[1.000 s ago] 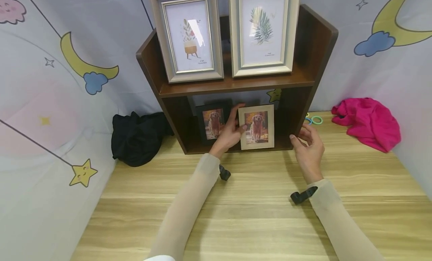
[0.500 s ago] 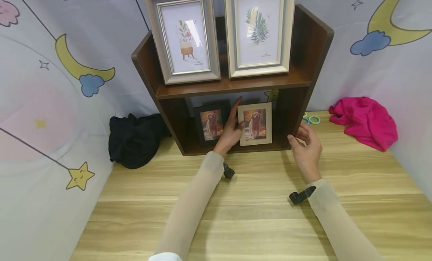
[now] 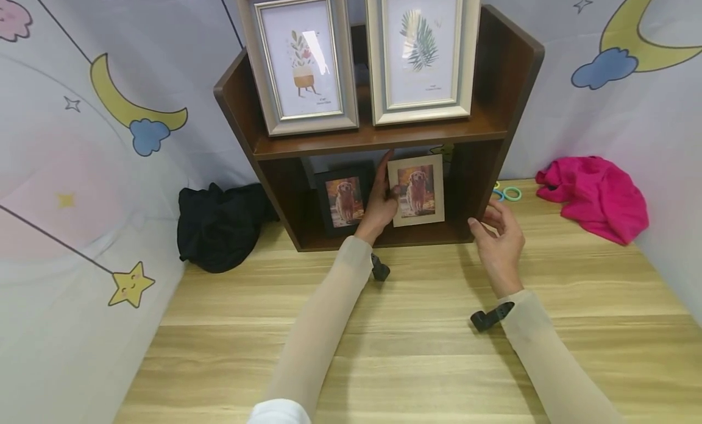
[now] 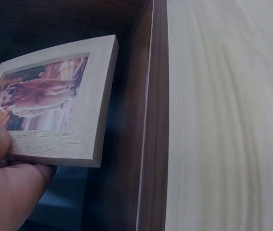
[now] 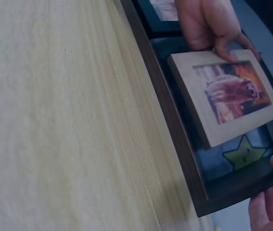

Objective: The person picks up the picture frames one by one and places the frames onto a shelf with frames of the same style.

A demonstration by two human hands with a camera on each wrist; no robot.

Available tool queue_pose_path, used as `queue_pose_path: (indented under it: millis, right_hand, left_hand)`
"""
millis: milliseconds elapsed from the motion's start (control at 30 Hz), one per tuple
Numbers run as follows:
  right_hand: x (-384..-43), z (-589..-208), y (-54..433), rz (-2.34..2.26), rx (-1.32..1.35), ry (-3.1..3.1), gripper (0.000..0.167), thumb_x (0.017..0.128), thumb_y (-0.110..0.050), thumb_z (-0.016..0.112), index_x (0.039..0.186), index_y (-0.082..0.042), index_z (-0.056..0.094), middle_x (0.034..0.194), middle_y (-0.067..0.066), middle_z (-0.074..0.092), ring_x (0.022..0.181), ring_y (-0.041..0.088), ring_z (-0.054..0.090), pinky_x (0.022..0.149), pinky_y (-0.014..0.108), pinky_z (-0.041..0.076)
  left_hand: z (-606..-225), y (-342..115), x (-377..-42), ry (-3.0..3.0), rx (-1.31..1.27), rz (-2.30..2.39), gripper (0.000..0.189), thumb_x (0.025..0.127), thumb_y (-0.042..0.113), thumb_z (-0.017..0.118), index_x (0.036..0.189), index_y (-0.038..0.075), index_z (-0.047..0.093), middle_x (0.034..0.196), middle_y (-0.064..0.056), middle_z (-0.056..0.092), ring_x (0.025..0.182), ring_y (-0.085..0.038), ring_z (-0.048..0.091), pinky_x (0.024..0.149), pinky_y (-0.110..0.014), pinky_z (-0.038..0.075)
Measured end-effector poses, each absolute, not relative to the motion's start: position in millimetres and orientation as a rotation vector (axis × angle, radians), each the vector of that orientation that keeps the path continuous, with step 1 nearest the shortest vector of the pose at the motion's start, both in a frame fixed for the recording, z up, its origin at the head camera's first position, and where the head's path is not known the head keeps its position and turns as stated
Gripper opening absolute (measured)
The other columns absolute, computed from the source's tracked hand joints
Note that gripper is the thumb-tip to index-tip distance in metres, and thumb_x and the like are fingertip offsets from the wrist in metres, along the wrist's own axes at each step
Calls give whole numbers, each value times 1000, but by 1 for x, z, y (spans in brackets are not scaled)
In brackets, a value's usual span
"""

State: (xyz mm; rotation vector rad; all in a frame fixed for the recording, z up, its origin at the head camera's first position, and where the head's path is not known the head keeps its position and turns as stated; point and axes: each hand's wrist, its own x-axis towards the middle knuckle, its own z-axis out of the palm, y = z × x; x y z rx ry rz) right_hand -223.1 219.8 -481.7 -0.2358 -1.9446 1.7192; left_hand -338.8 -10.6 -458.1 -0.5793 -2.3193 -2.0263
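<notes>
My left hand (image 3: 379,206) holds a light wood picture frame (image 3: 439,198) by its left edge, thumb on the front and the other fingers partly hidden behind. The frame, with its photo of a golden dog, is inside the lower compartment of a dark brown shelf (image 3: 384,142). In the right wrist view its lower edge looks raised off the shelf board, slightly tilted. Left of it stands a black picture frame (image 3: 326,214) with a similar photo, partly behind my left hand. My right hand (image 3: 500,244) grips the shelf's right side panel near its bottom, thumb inside and fingers outside.
Two larger frames, one with a potted plant (image 3: 301,116) and one with leaves (image 3: 422,113), stand on the upper board. Black cloth (image 3: 219,229) lies left of the shelf. Pink cloth (image 3: 595,198) and coloured rings (image 3: 512,194) lie right, on the wooden table (image 3: 417,339).
My left hand has lifted the light wood frame a little and carried it further back into the lower compartment. The right hand stays on the side panel.
</notes>
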Motion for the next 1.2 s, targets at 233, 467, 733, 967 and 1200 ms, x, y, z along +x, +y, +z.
queue_pose_path:
  millis: [233,467,733,967,1200]
  right_hand:
    - [-224,-482,221,1715,-234,-1933,49,94,-3,79,140,-14,69,104,-16,69,100,2,68,87,9,57]
    - [-224,-482,221,1709,-227,-1944,50,94,-2,79,142,-11,67,106,-16,67,102,1,68,88,8,57]
    - [-224,-484,221,1706,-232,-1948,50,95,-3,79,142,-11,66,107,-15,67,102,2,67,88,7,56]
    - [-225,-484,220,1722,-241,-1933,49,94,-3,79,141,-12,67,107,-14,68,102,3,67,88,8,57]
    - [-225,-482,220,1715,-233,-1930,50,94,-2,79,141,-10,67,104,-14,68,100,3,67,88,7,56]
  left_hand:
    - [-462,-8,-342,-2311,-557,-2012,79,111,-2,39,164,55,23,182,3,7,124,-34,50,96,-43,43]
    - [-464,-9,-344,-2297,-598,-2026,76,112,-2,40,169,44,21,183,1,2,138,-28,39,106,-44,38]
    - [-462,-12,-343,-2337,-601,-1997,80,112,0,38,170,49,13,183,6,-7,171,-24,0,126,-48,33]
    - [-458,-11,-340,-2371,-567,-1921,85,111,1,43,167,56,10,183,11,-1,171,-24,6,135,-50,29]
    - [-458,-14,-337,-2404,-551,-1845,89,109,4,51,165,60,10,183,2,7,75,-27,51,69,-41,46]
